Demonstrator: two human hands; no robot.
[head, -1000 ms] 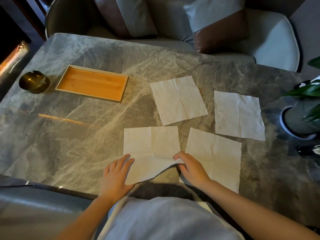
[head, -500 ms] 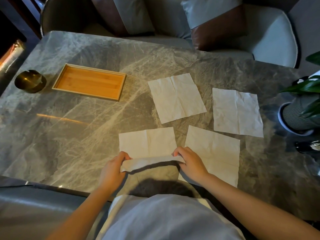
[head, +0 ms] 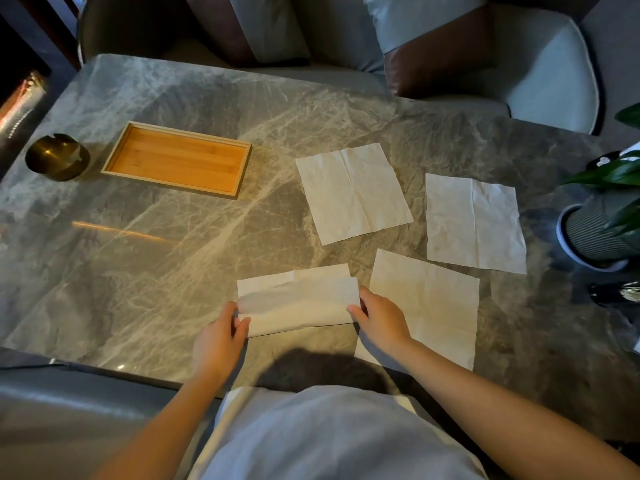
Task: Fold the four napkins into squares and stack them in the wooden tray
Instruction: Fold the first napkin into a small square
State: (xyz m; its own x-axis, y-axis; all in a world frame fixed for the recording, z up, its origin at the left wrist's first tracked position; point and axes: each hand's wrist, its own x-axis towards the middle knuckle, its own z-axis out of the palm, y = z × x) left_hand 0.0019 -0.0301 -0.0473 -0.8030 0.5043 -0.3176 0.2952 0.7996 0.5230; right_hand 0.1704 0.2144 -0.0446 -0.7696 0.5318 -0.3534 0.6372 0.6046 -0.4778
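Note:
Several white paper napkins lie on a grey marble table [head: 145,271]. The near-left napkin [head: 298,299] is doubled over, its near half turned up over the far half. My left hand [head: 221,341] pinches its left end and my right hand [head: 379,320] pinches its right end. Three other napkins lie flat and unfolded: one beside my right hand [head: 429,306], one further back in the middle [head: 353,192] and one at the right [head: 474,223]. The wooden tray [head: 239,168] sits at the back left with nothing in it.
A brass ashtray [head: 57,157] stands left of the tray. A potted plant in a ribbed grey pot [head: 595,233] stands at the table's right edge, with a dark object [head: 616,294] in front of it. Cushioned chairs [head: 547,64] stand behind the table.
Both hands took the near edge of the near-left napkin, lifted it and carried it away from me over the far half. The other napkins and the tray stayed put.

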